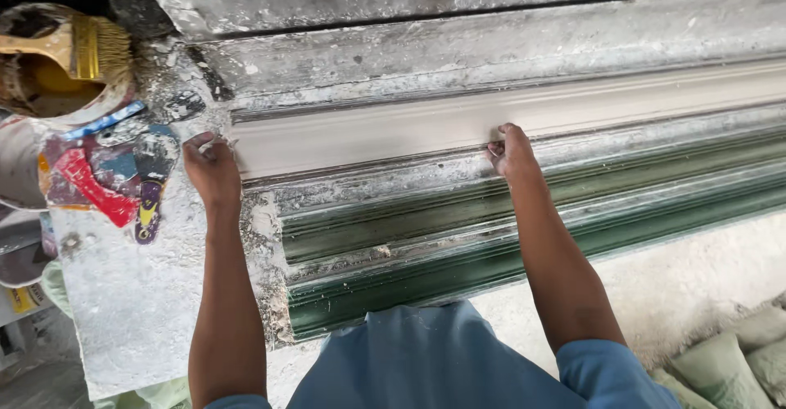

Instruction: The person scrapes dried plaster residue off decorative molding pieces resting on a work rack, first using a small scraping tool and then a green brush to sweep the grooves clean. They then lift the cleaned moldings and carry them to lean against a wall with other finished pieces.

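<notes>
The long pale plaster moulding strip point(458, 122) lies in the plaster-crusted green mould point(491, 221) on the workbench. The left hand point(211, 170) pinches the strip's near end, fingers curled over the edge; the right hand point(512, 151) grips its lower edge further along. Judging by this, an even lift at both holds suits best, since a thin cast likely cracks if twisted. A scraper point(150, 188) lies beside the left hand.
</notes>
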Motion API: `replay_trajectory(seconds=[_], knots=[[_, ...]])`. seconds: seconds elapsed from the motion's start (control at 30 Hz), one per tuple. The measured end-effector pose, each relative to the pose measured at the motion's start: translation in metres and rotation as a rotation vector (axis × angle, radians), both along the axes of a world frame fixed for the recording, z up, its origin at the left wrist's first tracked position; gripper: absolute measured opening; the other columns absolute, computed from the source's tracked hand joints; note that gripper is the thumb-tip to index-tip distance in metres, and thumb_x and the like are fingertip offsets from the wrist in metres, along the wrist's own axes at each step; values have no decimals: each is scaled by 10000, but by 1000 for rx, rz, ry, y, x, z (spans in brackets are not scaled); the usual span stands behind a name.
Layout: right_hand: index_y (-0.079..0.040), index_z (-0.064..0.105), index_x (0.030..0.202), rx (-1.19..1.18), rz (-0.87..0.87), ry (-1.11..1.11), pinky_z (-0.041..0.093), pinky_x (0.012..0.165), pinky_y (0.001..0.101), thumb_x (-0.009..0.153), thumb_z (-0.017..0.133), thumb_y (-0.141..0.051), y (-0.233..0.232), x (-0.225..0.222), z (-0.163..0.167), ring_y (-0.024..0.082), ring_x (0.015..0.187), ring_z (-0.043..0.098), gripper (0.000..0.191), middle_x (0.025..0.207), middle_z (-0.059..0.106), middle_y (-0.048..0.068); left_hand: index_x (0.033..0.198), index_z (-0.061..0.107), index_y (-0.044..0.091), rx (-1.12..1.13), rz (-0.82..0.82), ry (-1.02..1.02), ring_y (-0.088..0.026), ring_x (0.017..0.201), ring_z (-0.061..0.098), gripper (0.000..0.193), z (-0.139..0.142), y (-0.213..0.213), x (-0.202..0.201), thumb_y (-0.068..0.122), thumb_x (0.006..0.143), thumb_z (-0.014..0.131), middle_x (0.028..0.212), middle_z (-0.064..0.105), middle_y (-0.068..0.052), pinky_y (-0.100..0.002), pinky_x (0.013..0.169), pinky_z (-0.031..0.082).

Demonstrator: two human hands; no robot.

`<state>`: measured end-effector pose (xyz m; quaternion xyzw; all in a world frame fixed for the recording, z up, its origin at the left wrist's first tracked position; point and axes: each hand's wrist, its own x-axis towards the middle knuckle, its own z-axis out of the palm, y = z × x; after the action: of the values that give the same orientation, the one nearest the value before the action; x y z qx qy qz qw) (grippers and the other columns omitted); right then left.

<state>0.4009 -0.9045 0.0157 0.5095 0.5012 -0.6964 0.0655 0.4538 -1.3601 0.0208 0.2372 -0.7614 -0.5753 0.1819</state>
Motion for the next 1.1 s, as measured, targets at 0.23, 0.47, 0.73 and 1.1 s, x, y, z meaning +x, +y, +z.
replay_trajectory(seconds=[0.23, 0.47, 0.73, 1.1], knots=[[-128, 613, 1181, 40, -171, -89, 533, 874, 501, 899, 664, -243, -4, -20, -6, 254, 859, 529, 309, 1046, 549, 111, 1146, 574, 29, 148, 43, 72, -58, 766, 474, 114, -14, -7, 0, -12, 1040, 585, 914, 567, -23, -201, 627, 403], [-187, 542, 1258, 22, -278, -234, 518, 817, 512, 872, 758, -255, -2, -31, -4, 318, 1024, 541, 447, 1218, 555, 123, 1202, 542, 11, 96, 88, -237, -157, 751, 507, 228, -13, -14, 5, 165, 1054, 623, 898, 559, -87, -327, 645, 425], [-176, 617, 1024, -70, -116, -165, 452, 462, 377, 804, 809, -375, 15, -31, -10, 235, 686, 519, 353, 894, 561, 102, 1380, 414, -172, -930, -90, 69, -450, 1338, 479, 504, -10, 114, 26, 180, 1090, 627, 1355, 485, -331, -550, 1115, 462], [-84, 635, 1110, -454, -160, 85, 501, 669, 451, 880, 692, -254, 48, -21, -5, 269, 807, 581, 292, 980, 605, 109, 1026, 634, 89, 1177, -304, -363, -235, 825, 686, 185, -43, 406, -17, 251, 1033, 546, 946, 719, -92, -382, 663, 549]])
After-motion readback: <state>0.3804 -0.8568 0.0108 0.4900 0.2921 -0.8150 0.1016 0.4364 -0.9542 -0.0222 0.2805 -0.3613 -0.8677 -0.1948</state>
